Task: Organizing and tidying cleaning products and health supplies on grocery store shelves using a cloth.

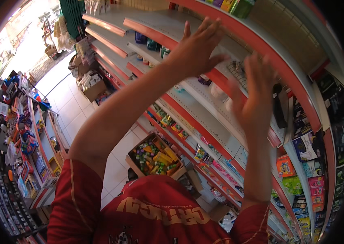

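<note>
Both my hands are raised in front of a metal shelving unit with red front strips [282, 55]. My left hand [199, 47] has its fingers spread, with nothing in it. To its right, my right hand [256, 88] is blurred by motion; its thumb stands apart from the fingers and it appears to hold nothing. Between the two hands, a wire rack or basket [237, 73] lies on a shelf. White containers [219, 91] sit partly hidden behind a lower shelf edge. Just right of my right hand is a long black object [279, 106], its kind unclear. Whether either hand touches the shelf, I cannot tell.
On the floor below stands a cardboard box of yellow and green bottles [156, 157]. Hygiene packs [308, 148] fill shelves at right. A counter rack with packaged goods [33, 137] is at left. An open carton [94, 88] stands near the bright doorway.
</note>
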{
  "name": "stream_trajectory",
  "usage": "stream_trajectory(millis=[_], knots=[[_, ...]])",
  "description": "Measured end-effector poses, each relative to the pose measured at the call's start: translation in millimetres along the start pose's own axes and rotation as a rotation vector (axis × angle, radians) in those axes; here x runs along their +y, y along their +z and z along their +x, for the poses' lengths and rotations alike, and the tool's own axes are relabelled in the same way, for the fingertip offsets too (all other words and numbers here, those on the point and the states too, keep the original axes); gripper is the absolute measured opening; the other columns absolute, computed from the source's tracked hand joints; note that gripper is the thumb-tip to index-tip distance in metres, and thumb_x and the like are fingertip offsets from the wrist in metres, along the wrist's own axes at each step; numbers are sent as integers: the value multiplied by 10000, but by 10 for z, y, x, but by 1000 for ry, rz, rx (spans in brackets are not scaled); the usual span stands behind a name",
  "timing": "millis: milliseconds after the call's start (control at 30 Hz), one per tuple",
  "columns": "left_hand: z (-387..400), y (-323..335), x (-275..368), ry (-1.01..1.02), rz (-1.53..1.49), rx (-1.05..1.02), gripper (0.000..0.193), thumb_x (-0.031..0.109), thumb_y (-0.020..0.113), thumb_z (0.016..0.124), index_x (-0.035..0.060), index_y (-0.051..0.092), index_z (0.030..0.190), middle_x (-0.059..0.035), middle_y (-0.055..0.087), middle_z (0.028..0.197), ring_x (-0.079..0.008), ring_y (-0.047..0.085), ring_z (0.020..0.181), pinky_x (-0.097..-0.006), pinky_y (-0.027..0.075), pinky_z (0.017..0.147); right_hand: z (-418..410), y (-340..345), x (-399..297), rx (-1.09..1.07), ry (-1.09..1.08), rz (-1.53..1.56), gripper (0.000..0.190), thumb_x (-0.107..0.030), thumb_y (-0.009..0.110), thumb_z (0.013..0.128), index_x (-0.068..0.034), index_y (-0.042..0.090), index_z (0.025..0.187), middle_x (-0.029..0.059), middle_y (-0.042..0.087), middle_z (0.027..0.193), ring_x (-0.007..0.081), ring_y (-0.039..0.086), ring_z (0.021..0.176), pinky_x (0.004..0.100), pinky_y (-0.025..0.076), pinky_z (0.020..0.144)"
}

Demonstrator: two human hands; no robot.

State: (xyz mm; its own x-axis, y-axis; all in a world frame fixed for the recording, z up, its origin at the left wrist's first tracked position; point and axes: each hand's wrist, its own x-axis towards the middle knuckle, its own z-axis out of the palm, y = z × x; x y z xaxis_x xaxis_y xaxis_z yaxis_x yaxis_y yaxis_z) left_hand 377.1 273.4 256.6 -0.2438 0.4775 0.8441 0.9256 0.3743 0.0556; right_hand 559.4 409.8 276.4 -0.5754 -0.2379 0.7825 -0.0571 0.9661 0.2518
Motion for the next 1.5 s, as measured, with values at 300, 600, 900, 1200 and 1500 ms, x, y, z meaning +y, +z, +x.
stream_trajectory(millis=[300, 600, 900, 1200, 1500], knots=[[-4916, 886, 62, -690, -590, -962, 407, 193, 611, 1000, 53, 552, 1378, -225, 655, 1227, -421, 628, 1157, -489, 523, 943, -4040, 848, -1047, -1333, 625, 957, 465, -300, 705, 961, -43, 655, 1346, 214, 668, 1345, 378, 627, 1279, 450, 493, 1074], [-6969, 835, 561, -1182, -501, -1212, 326, 247, 676, 887, 117, 724, 1182, -187, 750, 1082, -389, 721, 1013, -493, 577, 866, -5598, 762, -1388, -1721, 627, 797, 498, -329, 727, 918, -74, 667, 1342, 225, 699, 1276, 397, 656, 1212, 451, 512, 1040], [-7176, 1445, 895, -1082, -458, -1518, 544, 138, 587, 867, 103, 551, 1408, -206, 700, 1233, -419, 709, 1064, -507, 582, 886, -5539, 702, -1220, -1655, 777, 663, 428, -325, 707, 929, -62, 692, 1267, 221, 725, 1188, 411, 684, 1120, 477, 541, 979], [-7339, 1617, 1027, -838, -343, -1710, 836, 149, 663, 907, 57, 227, 1614, -233, 341, 1627, -383, 613, 1297, -482, 585, 954, -5497, 449, -1165, -1815, 767, 594, 434, -353, 688, 943, -77, 694, 1279, 206, 728, 1202, 400, 694, 1114, 461, 540, 980], [-7694, 1838, 1101, -753, -477, -1641, 451, 164, 634, 897, -3, 653, 1315, -241, 641, 1315, -395, 687, 1126, -481, 616, 822, -5505, 579, -1288, -1720, 825, 614, 422, -353, 698, 940, -74, 693, 1257, 210, 726, 1199, 401, 690, 1121, 469, 541, 983]])
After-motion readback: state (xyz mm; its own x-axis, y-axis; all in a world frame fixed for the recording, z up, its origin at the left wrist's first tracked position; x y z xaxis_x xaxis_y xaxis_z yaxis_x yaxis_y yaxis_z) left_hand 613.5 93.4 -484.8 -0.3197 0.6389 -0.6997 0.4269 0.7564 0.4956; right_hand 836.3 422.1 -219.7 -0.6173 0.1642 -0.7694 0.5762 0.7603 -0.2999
